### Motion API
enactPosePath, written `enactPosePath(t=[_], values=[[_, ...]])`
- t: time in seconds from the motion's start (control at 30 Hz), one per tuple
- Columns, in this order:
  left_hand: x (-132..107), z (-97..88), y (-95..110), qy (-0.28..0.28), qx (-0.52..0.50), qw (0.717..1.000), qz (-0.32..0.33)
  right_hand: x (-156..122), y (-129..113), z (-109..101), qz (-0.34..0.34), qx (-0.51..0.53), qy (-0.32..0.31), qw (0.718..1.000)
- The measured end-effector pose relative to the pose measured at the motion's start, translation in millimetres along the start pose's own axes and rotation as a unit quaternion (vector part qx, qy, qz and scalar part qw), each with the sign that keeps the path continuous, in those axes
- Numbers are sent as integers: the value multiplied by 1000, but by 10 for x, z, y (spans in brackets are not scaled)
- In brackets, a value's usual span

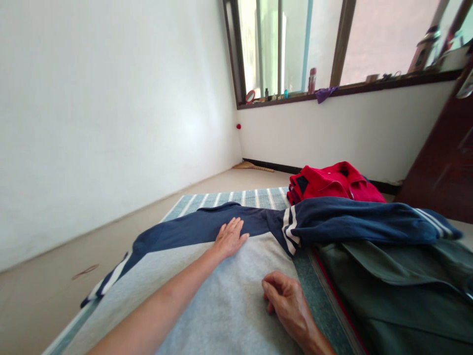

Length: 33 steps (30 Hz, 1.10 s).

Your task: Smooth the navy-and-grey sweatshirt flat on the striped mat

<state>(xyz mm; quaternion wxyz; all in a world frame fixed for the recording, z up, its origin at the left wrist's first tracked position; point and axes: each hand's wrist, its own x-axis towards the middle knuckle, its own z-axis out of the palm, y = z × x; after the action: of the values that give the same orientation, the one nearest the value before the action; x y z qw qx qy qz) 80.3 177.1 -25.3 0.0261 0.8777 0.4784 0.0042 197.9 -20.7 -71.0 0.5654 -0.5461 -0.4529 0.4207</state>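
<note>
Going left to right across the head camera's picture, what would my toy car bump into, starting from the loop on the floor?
Loop → left hand → right hand → green cloth. The shirt spreads beneath both hands, so it's left out.

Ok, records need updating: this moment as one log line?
left hand: flat on grey-navy sweatshirt; right hand: curled, contact unclear; sweatshirt: spread

The left arm (162, 301) stretches forward, its hand (229, 239) flat and palm down with fingers slightly spread. Nearer the body and to its right, the right hand (286, 298) curls its fingers loosely toward the thumb.
</note>
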Motion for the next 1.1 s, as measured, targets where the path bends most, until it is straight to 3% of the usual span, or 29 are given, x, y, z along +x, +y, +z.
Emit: enactPosePath(t=[0.2, 0.4, 0.67, 1.1], values=[[-561, -12, -342, -17, 42, 998, -33, -7, 16, -35, -1, -11, -10, 1000], [-889, 35, -428, -31, 45, 996, -67, 4, 88, -69, -1, -14, -19, 1000], [-926, 123, -369, -62, 11, 994, -87, -31, 53, -105, 1, -20, -18, 1000], [-971, 169, -342, -45, -8, 996, -76, -69, 62, -151, -5, -44, -10, 999]])
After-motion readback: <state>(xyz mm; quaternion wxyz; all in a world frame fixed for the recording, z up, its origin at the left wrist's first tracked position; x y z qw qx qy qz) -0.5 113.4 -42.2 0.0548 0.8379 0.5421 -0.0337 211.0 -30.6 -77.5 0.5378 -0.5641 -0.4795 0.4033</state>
